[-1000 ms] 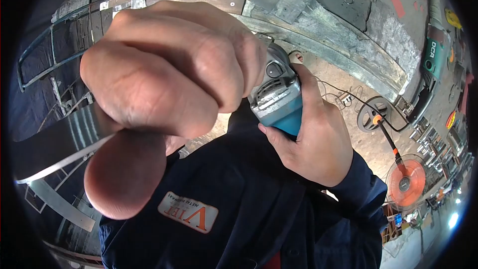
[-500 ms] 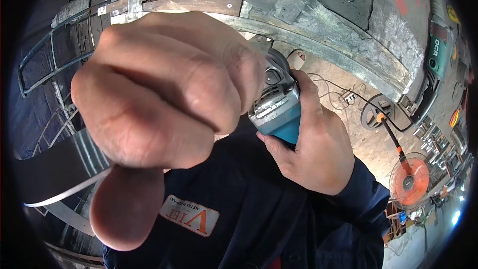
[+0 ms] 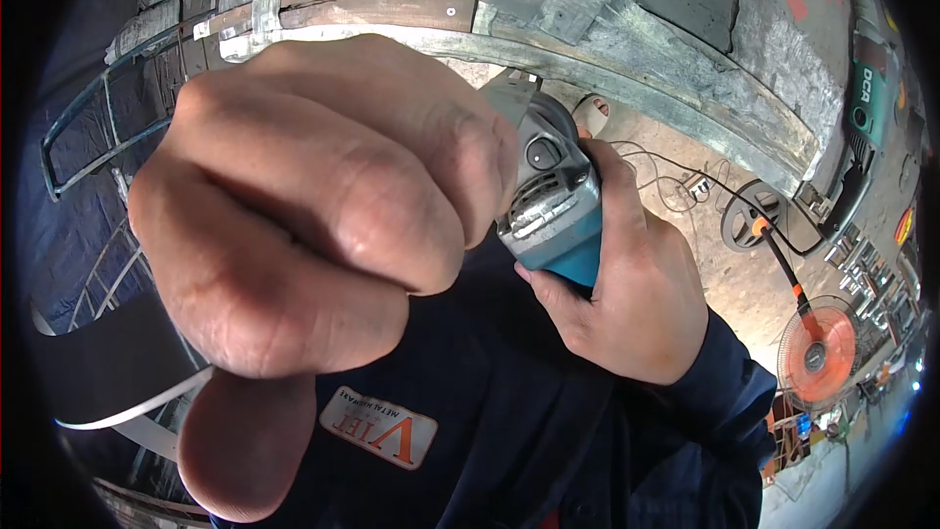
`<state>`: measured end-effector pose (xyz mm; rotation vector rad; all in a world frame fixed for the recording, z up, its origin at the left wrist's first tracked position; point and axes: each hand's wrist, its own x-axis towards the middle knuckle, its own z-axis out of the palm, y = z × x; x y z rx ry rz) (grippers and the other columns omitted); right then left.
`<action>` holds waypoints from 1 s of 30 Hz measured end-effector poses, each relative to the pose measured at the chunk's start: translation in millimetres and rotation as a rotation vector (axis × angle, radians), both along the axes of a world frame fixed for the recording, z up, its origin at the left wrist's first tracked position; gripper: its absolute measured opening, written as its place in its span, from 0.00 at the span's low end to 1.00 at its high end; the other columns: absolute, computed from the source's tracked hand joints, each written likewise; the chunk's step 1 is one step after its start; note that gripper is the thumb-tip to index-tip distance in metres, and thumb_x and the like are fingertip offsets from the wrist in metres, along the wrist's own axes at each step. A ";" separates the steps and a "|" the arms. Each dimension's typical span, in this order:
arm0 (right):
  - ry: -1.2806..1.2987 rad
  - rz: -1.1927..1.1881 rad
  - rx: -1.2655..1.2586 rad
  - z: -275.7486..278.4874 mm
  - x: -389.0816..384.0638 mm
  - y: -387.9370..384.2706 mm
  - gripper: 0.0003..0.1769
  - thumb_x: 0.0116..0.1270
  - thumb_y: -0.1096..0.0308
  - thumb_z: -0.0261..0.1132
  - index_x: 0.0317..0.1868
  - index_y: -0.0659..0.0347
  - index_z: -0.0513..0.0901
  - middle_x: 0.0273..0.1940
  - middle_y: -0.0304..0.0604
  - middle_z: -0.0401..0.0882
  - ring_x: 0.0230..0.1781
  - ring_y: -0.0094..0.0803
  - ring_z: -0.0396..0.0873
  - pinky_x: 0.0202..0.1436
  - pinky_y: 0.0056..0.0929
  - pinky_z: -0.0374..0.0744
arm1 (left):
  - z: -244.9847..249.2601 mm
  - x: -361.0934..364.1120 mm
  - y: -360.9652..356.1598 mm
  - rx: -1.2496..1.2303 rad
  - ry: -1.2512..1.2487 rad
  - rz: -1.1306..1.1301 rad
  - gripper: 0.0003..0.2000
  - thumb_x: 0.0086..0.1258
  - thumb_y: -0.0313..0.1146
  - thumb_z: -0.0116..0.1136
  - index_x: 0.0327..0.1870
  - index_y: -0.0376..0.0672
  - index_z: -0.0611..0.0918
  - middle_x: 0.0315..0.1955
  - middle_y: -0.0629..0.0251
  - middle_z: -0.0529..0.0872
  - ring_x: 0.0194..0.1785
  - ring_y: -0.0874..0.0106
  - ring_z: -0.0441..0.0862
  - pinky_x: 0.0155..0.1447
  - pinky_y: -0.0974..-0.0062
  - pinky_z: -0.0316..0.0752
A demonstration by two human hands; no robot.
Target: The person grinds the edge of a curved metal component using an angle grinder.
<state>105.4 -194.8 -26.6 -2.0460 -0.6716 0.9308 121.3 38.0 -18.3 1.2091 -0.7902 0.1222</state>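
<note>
L hand [image 3: 313, 225] fisted tight near lens, contents hidden. R hand [image 3: 627, 284] wraps teal-grey angle grinder [image 3: 553, 206], centre. Risk: fist blocks sight of its working end; may snag curved grey metal frame [image 3: 685, 69] beyond & kick back.

The person wears a dark navy work jacket [image 3: 509, 402] with long sleeves, and the right sleeve [image 3: 720, 382] ends in a plain cuff at the wrist just behind the right grip [image 3: 627, 274]. Below the left grip [image 3: 313, 216], on the chest, sits a white lozenge-shaped patch [image 3: 377, 428] with orange-red letters reading VIET beside smaller print, seen upside down. Both grips are bare.
</note>
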 end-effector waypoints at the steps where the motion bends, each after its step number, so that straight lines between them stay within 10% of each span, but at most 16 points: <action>1: -0.006 -0.009 0.010 -1.5 -0.3 -0.3 0.47 0.57 0.65 0.74 0.70 0.74 0.57 0.36 0.65 0.83 0.35 0.61 0.85 0.38 0.47 0.83 | 0.4 0.2 0.6 0.003 0.006 -0.009 0.29 0.75 0.60 0.51 0.18 0.46 0.69 0.19 0.69 0.73 0.19 0.76 0.72 0.21 0.77 0.71; 30: 0.019 -0.049 0.004 -5.6 -1.1 -17.5 0.46 0.56 0.65 0.75 0.68 0.75 0.58 0.43 0.63 0.83 0.39 0.58 0.86 0.42 0.43 0.84 | 5.5 -2.2 -3.5 0.019 0.091 0.003 0.27 0.75 0.57 0.53 0.19 0.47 0.71 0.19 0.69 0.75 0.19 0.77 0.73 0.21 0.77 0.72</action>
